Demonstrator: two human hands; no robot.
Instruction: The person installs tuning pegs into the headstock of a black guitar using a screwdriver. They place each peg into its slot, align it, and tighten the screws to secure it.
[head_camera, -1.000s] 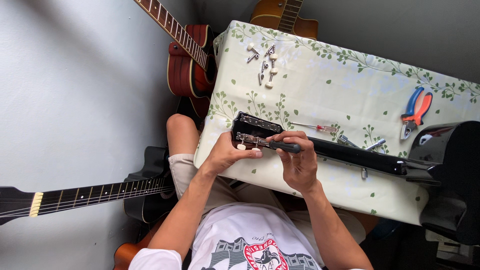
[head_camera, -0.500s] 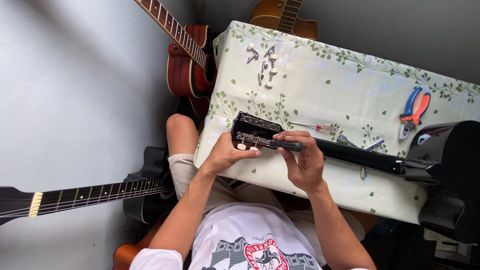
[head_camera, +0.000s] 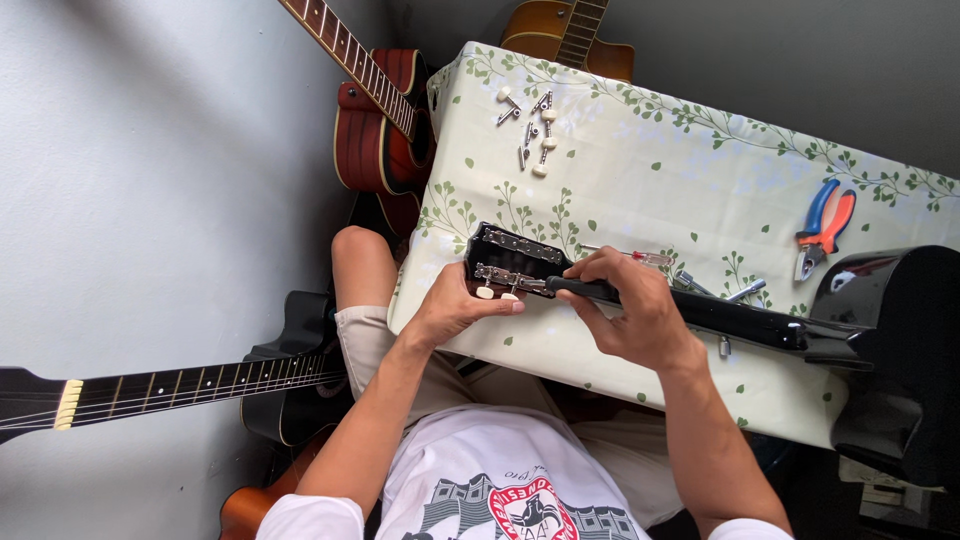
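Black guitar (head_camera: 880, 330) lies on surface (head_camera: 640, 180), neck across middle of frame, headstock (head_camera: 512, 262) at centre. Left hand (head_camera: 455, 305) cups headstock edge, fingers pinching near white tuner knobs (head_camera: 487, 292). Right hand (head_camera: 630, 310) wraps around neck (head_camera: 740, 320) just beside headstock, holding it steady. Step looks like fitting tuners on headstock. Careful, small finger turns needed. Loose tuner pegs (head_camera: 535, 130) lie at top centre. Pliers (head_camera: 822, 228) at right. Small screwdriver (head_camera: 640, 258) just behind right hand. More guitars at left.
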